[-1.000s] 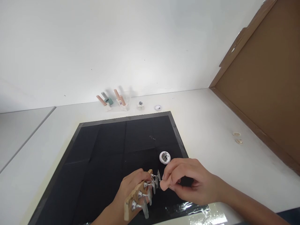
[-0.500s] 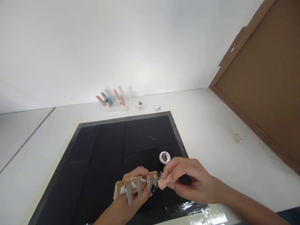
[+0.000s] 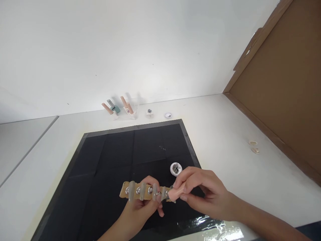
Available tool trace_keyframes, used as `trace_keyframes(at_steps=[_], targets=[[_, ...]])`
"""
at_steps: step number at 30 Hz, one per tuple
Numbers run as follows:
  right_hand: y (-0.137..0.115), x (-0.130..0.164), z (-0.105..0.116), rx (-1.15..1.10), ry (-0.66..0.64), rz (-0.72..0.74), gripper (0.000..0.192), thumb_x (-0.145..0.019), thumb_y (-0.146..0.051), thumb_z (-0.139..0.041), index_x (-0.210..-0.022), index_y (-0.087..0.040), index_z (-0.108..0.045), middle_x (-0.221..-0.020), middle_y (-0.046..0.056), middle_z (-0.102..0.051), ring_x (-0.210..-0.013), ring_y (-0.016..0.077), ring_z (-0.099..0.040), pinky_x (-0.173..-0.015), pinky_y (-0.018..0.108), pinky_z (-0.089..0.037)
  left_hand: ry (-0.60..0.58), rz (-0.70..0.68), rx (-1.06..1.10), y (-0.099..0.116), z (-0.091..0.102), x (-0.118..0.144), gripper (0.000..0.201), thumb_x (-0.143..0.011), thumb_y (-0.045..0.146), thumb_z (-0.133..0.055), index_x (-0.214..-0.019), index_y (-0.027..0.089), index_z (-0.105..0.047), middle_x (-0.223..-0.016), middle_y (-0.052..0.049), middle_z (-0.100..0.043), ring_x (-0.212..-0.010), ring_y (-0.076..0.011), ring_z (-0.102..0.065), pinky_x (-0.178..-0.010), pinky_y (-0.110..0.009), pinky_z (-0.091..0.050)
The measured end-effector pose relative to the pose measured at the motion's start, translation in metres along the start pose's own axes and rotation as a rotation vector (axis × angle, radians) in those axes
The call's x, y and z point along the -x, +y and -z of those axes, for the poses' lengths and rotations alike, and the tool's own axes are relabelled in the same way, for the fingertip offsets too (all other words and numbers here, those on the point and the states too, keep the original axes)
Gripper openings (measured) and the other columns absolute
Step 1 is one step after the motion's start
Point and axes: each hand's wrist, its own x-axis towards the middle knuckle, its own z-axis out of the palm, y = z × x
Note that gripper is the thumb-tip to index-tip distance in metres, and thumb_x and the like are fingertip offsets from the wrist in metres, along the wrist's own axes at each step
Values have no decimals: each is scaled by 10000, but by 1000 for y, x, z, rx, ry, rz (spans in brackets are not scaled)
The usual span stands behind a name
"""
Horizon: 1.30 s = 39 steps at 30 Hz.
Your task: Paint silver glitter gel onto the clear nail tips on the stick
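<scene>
Left hand (image 3: 140, 210), lower centre of the frame: bare, slender in build. Fingers (image 3: 151, 180) narrow, partly hidden from view. Thumb long and tapering, with a short thumbnail (image 3: 158, 198). Left forearm (image 3: 116, 232): bare over its visible length, slim, cut off by the bottom edge.

Right hand (image 3: 208, 189), right of the lower centre: bare, of similar slender build. Fingers slim, knuckles rounded; thumbnail short. Wrist (image 3: 234, 203) bare and narrow. Right forearm (image 3: 263, 216): bare from the wrist to the lower right of the frame, slim, smooth and even in outline. Finer nail detail is too small to tell.
</scene>
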Motion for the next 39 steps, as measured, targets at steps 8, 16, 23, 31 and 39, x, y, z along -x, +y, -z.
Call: trace_keyframes(at_steps=[8, 16, 23, 31, 39], targets=[[2, 0, -1, 34, 168, -22, 270, -822, 17, -528, -914, -234, -565, -948, 33, -632, -865, 147, -630, -660, 253, -522, -27, 68, 181, -5, 3, 1, 219, -795, 341, -669, -796, 186, -514, -567, 54, -547, -505, -69, -521, -468, -179, -503], [1, 3, -7, -29, 59, -16, 285, -807, 28, -554, -926, -231, -561, -976, 32, -635, -796, 118, -622, -660, 236, -519, -54, 129, 243, -2, 0, 1, 246, -763, 348, -703, -786, 185, -521, -577, 50, -535, -516, -70, -497, -443, -168, -487], [6, 5, -6, -33, 181, -80, 258, -819, 9, -545, -899, -236, -561, -974, 26, -624, -849, 140, -626, -696, 271, -517, -45, 165, 261, -2, -1, 1, 263, -761, 366, -699, -768, 192, -502, -555, 54, -514, -501, -69, -468, -426, -159, -463], [3, 3, -3, -125, 246, -115, 279, -831, -3, -554, -930, -262, -580, -980, 4, -627, -881, 114, -631, -728, 232, -515, -107, 221, 234, -2, 0, 1, 250, -754, 332, -713, -794, 176, -522, -591, 43, -523, -518, -68, -490, -456, -175, -483], [3, 0, -1, -125, 302, -212, 205, -849, -53, -563, -887, -253, -589, -933, -3, -653, -842, 106, -662, -710, 222, -521, -141, 288, 266, -2, -2, 2, 405, -698, 370, -749, -897, 229, -425, -592, 74, -530, -432, -68, -510, -395, -167, -463]])
